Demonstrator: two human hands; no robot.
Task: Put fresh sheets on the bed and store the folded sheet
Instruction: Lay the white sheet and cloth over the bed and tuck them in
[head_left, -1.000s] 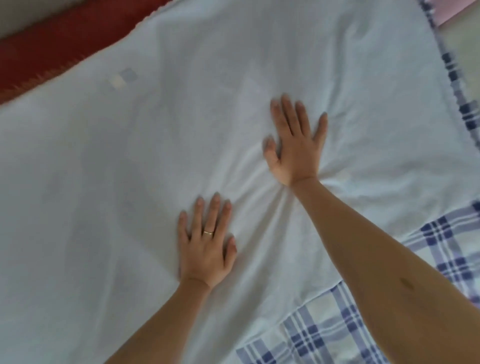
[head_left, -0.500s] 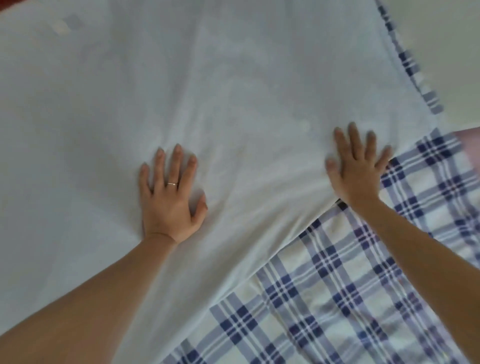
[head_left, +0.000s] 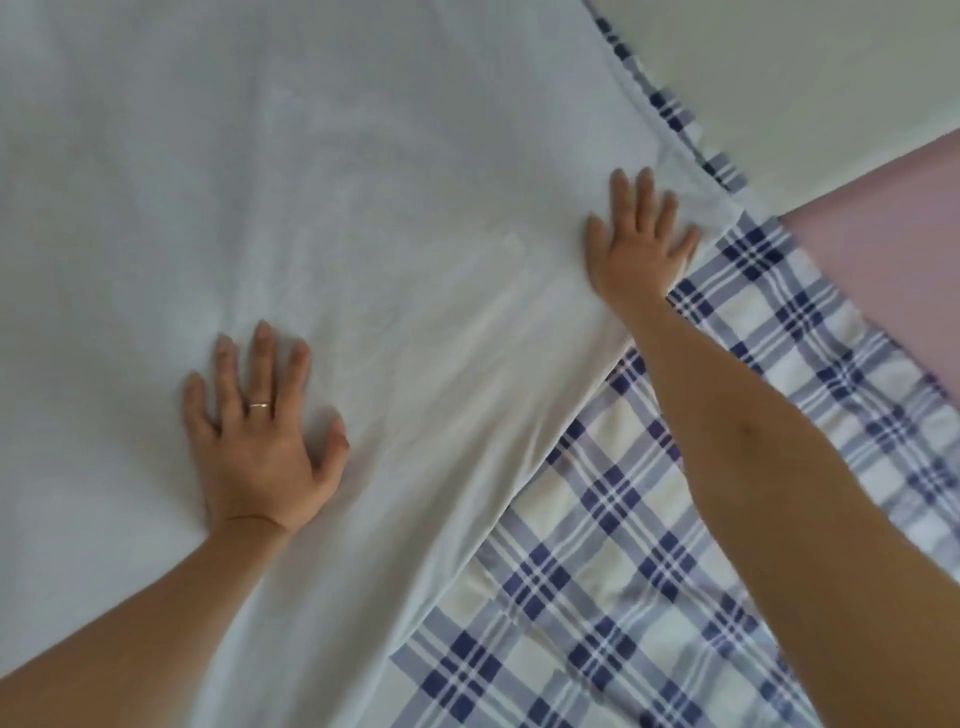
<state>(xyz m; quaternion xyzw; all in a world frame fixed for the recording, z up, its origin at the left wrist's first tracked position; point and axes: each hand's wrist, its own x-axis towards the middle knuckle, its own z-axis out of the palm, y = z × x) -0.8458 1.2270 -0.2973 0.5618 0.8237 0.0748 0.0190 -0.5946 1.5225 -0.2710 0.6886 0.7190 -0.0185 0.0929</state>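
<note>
Hands lie flat with fingers spread, gripping nothing: the left hand (head_left: 260, 436) presses the middle of the white sheet (head_left: 363, 182), the right hand (head_left: 641, 244) its corner. Beneath the sheet shows a blue checked sheet (head_left: 623, 597).

Bed: mattress surface itself hidden under bedding. Blue-and-white plaid sheet (head_left: 649, 571) spread on it, exposed at lower right and in a thin strip along the upper-right edge. White sheet (head_left: 363, 182) lies over the plaid, covering left and centre, with soft diagonal creases near its lower edge.
</note>
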